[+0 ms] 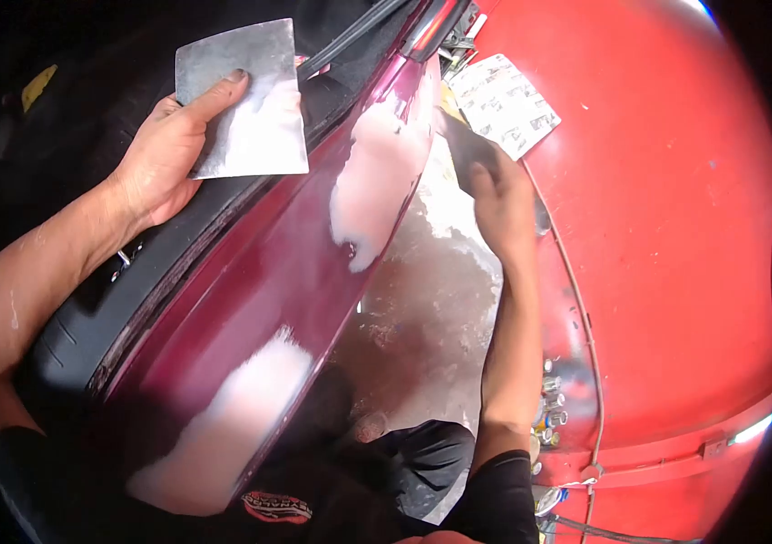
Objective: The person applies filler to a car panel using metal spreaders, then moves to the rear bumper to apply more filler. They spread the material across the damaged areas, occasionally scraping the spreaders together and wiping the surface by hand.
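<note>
My left hand (164,150) grips a flat, shiny metal sheet (259,127) by its lower left side, thumb on top. The sheet is raised over the inner side of a maroon car door (259,245). My right hand (499,195) is closed on a thin dark flat piece (466,150), blurred by motion. One corner of that piece comes close to the door's outer edge, beside a pale pink filler patch (377,177). A second pale pink patch (236,426) covers the near end of the door.
A red wall (667,199) rises on the right, with a pipe (572,263) along it. A printed sheet (504,104) is near the top. Several cans (552,403) stand by the wall. The stained concrete floor (431,308) shows below the door.
</note>
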A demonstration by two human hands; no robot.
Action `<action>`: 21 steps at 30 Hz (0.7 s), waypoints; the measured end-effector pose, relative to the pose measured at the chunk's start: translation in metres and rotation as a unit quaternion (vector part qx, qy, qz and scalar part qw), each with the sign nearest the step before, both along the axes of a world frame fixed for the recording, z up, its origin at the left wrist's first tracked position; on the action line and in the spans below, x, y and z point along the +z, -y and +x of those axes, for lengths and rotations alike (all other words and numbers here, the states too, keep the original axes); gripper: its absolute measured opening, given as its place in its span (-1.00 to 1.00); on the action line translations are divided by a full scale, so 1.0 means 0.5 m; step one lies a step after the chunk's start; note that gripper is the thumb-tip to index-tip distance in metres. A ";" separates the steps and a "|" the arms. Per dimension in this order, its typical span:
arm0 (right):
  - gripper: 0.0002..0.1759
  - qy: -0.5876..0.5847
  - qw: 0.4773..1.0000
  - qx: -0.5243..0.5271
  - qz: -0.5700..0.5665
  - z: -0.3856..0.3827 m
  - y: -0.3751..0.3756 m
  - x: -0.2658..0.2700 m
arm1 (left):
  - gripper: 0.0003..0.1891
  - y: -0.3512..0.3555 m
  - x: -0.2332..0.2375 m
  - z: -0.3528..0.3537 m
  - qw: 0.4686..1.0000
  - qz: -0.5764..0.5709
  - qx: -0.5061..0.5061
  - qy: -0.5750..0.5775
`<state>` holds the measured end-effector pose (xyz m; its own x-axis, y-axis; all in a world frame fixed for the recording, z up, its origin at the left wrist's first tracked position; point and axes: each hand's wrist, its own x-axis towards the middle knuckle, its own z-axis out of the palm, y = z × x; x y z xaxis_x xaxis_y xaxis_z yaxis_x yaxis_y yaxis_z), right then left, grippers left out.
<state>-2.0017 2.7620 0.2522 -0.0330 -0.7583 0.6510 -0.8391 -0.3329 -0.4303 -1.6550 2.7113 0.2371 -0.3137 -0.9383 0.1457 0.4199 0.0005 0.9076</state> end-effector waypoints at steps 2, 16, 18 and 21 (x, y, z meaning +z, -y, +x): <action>-0.58 -0.098 0.994 0.022 -0.030 0.019 0.061 0.004 | -0.61 -0.004 0.001 -0.002 1.000 -0.003 -0.003 -0.001; -0.40 -0.302 0.952 0.025 -0.052 0.015 0.215 -0.106 | -0.66 0.004 0.001 -0.002 1.000 0.007 0.011 0.014; -0.39 -0.355 0.932 0.023 -0.067 0.009 0.217 -0.113 | -0.66 -0.008 0.007 -0.012 0.999 0.000 0.006 -0.035; -0.39 -0.378 0.925 0.012 -0.038 0.000 0.203 -0.101 | -0.65 0.002 0.000 -0.010 0.999 -0.003 0.003 -0.033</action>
